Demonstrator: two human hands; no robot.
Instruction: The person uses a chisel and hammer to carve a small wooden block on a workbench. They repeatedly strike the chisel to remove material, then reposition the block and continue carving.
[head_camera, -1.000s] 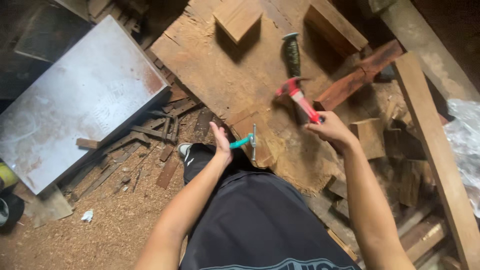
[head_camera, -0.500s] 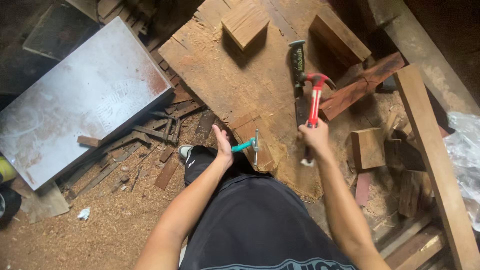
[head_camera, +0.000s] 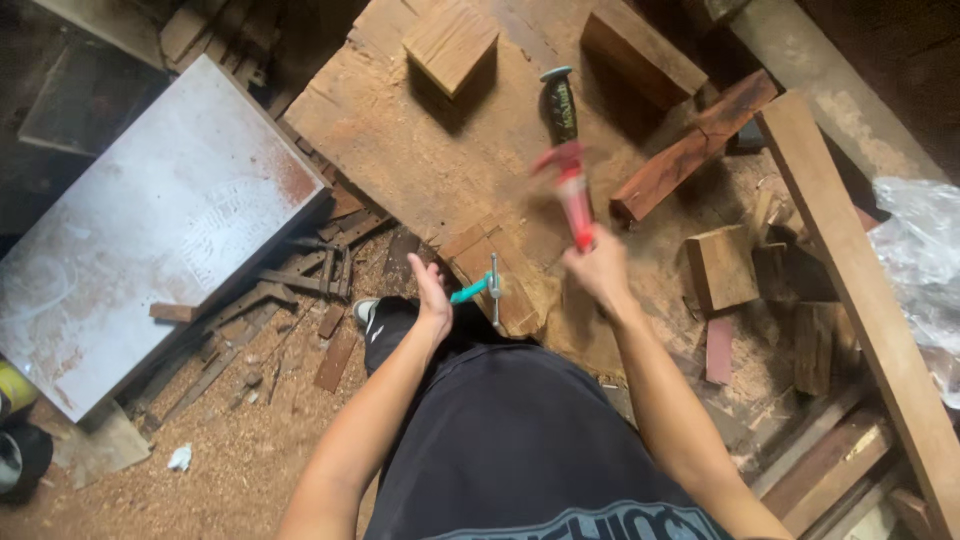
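My left hand grips a teal-handled chisel whose metal blade stands against a small wooden block at the near edge of a large wooden slab. My right hand holds a red-handled hammer, raised and motion-blurred above the slab, to the right of the chisel. A dark-handled tool lies on the slab just beyond the hammer head.
A square wood block and a longer block rest on the slab. A reddish plank, a long beam and wood offcuts lie right. A grey metal sheet lies left on the sawdust floor. My shoe shows below.
The hammer rose from low beside my right hand to upright, and now swings blurred toward the chisel. My left hand has kept the chisel on the block.
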